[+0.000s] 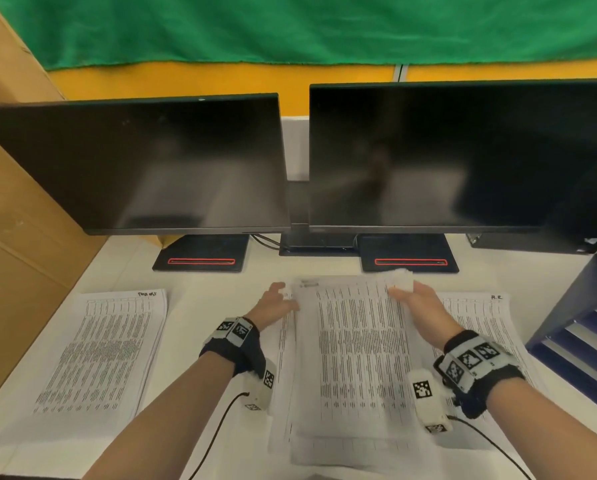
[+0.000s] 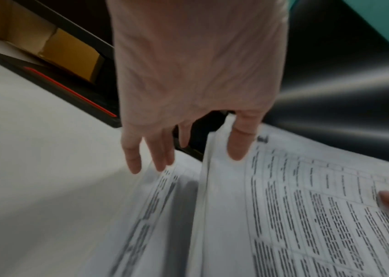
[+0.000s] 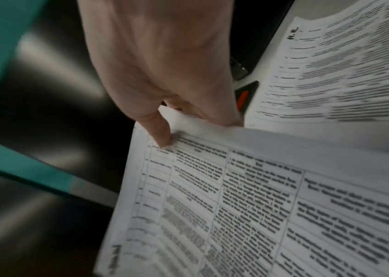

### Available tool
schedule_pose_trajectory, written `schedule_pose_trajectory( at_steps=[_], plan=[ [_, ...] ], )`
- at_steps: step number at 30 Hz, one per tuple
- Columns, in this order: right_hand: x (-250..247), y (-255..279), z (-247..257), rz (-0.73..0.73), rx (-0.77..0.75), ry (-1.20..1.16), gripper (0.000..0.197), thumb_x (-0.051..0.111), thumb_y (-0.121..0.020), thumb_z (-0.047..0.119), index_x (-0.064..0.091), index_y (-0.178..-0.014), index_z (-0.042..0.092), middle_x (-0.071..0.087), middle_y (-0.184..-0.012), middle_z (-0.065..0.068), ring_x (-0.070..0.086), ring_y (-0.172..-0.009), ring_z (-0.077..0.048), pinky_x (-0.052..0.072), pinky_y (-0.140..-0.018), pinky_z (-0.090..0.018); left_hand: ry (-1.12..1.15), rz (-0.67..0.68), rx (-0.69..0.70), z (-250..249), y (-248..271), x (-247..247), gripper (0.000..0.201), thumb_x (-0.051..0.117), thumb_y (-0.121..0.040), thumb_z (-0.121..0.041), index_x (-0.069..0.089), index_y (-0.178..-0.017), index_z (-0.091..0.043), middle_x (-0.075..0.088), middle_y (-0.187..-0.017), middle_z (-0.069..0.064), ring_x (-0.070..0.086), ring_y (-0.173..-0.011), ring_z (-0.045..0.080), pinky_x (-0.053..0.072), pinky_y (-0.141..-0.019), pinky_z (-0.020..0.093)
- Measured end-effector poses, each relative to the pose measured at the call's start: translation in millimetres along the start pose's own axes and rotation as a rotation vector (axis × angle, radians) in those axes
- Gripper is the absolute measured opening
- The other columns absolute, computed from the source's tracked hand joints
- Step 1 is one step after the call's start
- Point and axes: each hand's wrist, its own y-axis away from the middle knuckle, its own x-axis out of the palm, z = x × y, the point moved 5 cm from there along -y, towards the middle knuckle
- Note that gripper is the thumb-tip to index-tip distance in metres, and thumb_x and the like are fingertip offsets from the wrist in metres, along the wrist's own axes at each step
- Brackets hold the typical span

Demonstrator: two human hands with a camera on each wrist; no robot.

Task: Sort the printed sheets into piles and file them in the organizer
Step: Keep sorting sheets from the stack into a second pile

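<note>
A stack of printed sheets (image 1: 352,341) lies in the middle of the white table, its far end raised. My left hand (image 1: 279,299) holds the far left corner, thumb (image 2: 238,146) on top of the stack (image 2: 307,206) and the other fingers down beside its edge. My right hand (image 1: 411,296) pinches the far right corner, thumb (image 3: 162,135) on the top sheet (image 3: 236,187) and fingers hidden beneath. More sheets (image 1: 283,358) show under the stack's left edge. One sorted pile (image 1: 99,351) lies at the left, another (image 1: 477,317), marked "R.E.", at the right under my right forearm. The dark blue organizer (image 1: 581,306) stands at the right edge.
Two dark monitors (image 1: 144,164) (image 1: 463,154) stand behind the papers, their black bases (image 1: 200,258) (image 1: 408,259) just beyond the stack's far end. A cardboard box (image 1: 10,237) runs along the left side. Cables trail from both wrist cameras across the near table.
</note>
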Motion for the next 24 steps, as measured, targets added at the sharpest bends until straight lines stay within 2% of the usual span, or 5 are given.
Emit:
schedule_pose_trajectory(
  at_steps=[5, 8, 12, 18, 24],
  plan=[
    [-3, 0, 78, 0.007, -0.133, -0.254, 0.023, 0.050, -0.094, 0.007, 0.061, -0.114, 0.009, 0.069, -0.112, -0.014, 0.068, -0.099, -0.026, 0.053, -0.088, -0.041, 0.357, 0.022, 0.365, -66, 29, -18, 0.041, 0.059, -0.091, -0.019, 0.049, -0.130, -0.013, 0.062, -0.125, 0.005, 0.063, -0.109, 0.021, 0.048, -0.098, 0.041],
    [6, 7, 127, 0.023, -0.299, -0.297, 0.025, 0.053, -0.092, 0.004, 0.060, -0.115, 0.008, 0.068, -0.112, -0.013, 0.068, -0.100, -0.025, 0.056, -0.083, -0.038, 0.420, -0.244, 0.557, -105, 46, -39, 0.023, 0.051, -0.095, -0.017, 0.057, -0.117, -0.016, 0.067, -0.113, 0.003, 0.065, -0.103, 0.020, 0.051, -0.094, 0.046],
    [18, 7, 160, 0.057, -0.414, -0.328, 0.028, 0.058, -0.089, 0.005, 0.060, -0.117, 0.005, 0.066, -0.117, -0.013, 0.064, -0.108, -0.025, 0.051, -0.092, -0.041, 0.473, -0.474, 0.736, -138, 63, -54, 0.020, 0.041, -0.099, -0.026, 0.042, -0.116, -0.037, 0.061, -0.113, -0.006, 0.061, -0.106, 0.010, 0.054, -0.086, 0.031],
    [35, -5, 142, 0.070, -0.421, -0.353, 0.023, 0.058, -0.089, 0.007, 0.066, -0.111, 0.009, 0.069, -0.110, -0.011, 0.066, -0.104, -0.021, 0.052, -0.084, -0.032, 0.416, -0.541, 0.742, -126, 58, -42, 0.014, 0.031, -0.101, -0.014, 0.035, -0.112, -0.020, 0.055, -0.115, 0.006, 0.057, -0.101, 0.014, 0.051, -0.078, 0.023],
    [41, -32, 104, -0.090, -0.311, -0.208, 0.032, 0.066, -0.084, 0.019, 0.061, -0.116, 0.016, 0.061, -0.114, 0.000, 0.056, -0.102, -0.009, 0.039, -0.078, -0.024, 0.530, -0.490, 0.565, -109, 40, -40, 0.037, 0.044, -0.098, -0.019, 0.029, -0.131, -0.021, 0.050, -0.118, -0.005, 0.053, -0.107, 0.017, 0.047, -0.081, 0.028]
  ],
)
